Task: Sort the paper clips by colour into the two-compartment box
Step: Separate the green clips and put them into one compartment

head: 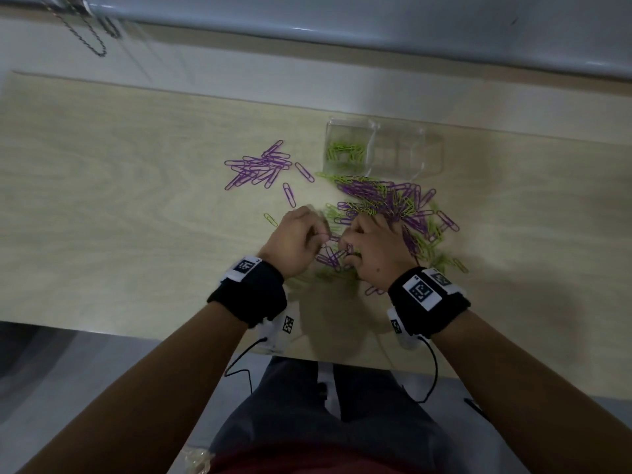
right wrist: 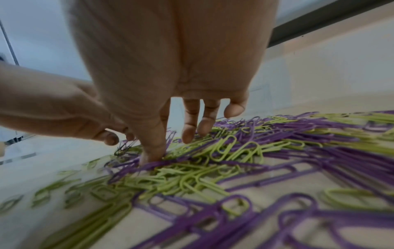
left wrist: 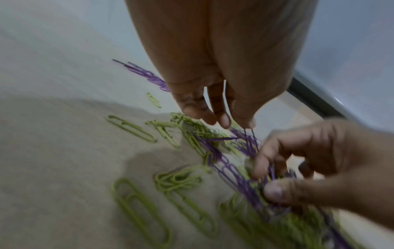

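Note:
A mixed heap of purple and green paper clips [head: 386, 203] lies on the table in front of the clear two-compartment box [head: 427, 155]. Its left compartment holds green clips [head: 343, 153]; its right one looks empty. A sorted heap of purple clips [head: 260, 165] lies to the left. Both hands work at the heap's near edge. My left hand [head: 321, 237] pinches a purple clip [right wrist: 123, 146] that hangs from its fingertips [left wrist: 224, 121]. My right hand [head: 349, 244] pinches purple clips [left wrist: 264, 178] between thumb and forefinger, its other fingers [right wrist: 188, 134] touching the heap.
Loose green clips [left wrist: 132, 129] lie scattered near my left hand, and single purple clips [head: 289, 195] lie between the two heaps. The light wooden table [head: 119, 200] ends near my body; a grey wall ledge [head: 376, 32] runs behind it.

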